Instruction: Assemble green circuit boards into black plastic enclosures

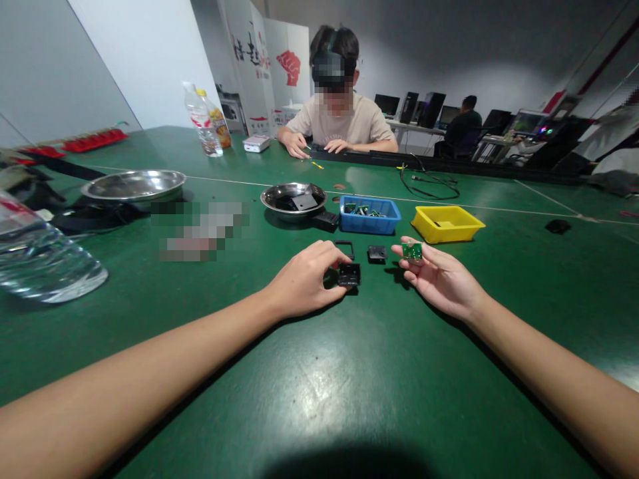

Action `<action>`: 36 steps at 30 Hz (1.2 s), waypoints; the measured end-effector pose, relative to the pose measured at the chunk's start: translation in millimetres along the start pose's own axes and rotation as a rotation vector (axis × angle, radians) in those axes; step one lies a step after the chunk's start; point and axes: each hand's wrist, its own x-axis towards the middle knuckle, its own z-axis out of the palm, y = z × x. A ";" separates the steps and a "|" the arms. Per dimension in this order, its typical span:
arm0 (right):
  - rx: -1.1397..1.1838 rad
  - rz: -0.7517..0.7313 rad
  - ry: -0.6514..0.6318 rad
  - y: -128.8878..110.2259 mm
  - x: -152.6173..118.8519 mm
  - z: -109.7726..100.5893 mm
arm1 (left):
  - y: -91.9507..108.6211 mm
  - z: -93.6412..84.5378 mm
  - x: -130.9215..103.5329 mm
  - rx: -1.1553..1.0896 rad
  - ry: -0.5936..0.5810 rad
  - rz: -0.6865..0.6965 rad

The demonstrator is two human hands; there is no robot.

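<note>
My left hand (313,279) grips a small black plastic case (349,275) between thumb and fingers, its hollow side facing me. In my right hand (444,279), palm turned up, a green circuit board (412,251) is pinched between the thumb and fingers. Between the hands a black case part (377,253) lies on the green table (319,372). Just beyond my left fingers rests a thin black frame (344,249), partly hidden by them.
Behind the hands stand a steel bowl (293,211) of black parts, a blue bin (369,225) of circuit boards and a yellow bin (448,233). At left are a water bottle (44,259) and a steel dish (134,187). Across the table sits a person (339,123).
</note>
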 end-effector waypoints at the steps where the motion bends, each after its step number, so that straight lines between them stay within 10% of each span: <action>1: -0.015 -0.002 -0.006 -0.2 -0.2 0.3 | -0.5 0.2 -0.1 -0.001 0.002 0.006; 36: 0.237 0.141 -0.042 1.3 -20.1 36.6 | 2.8 0.8 0.2 0.017 0.030 0.151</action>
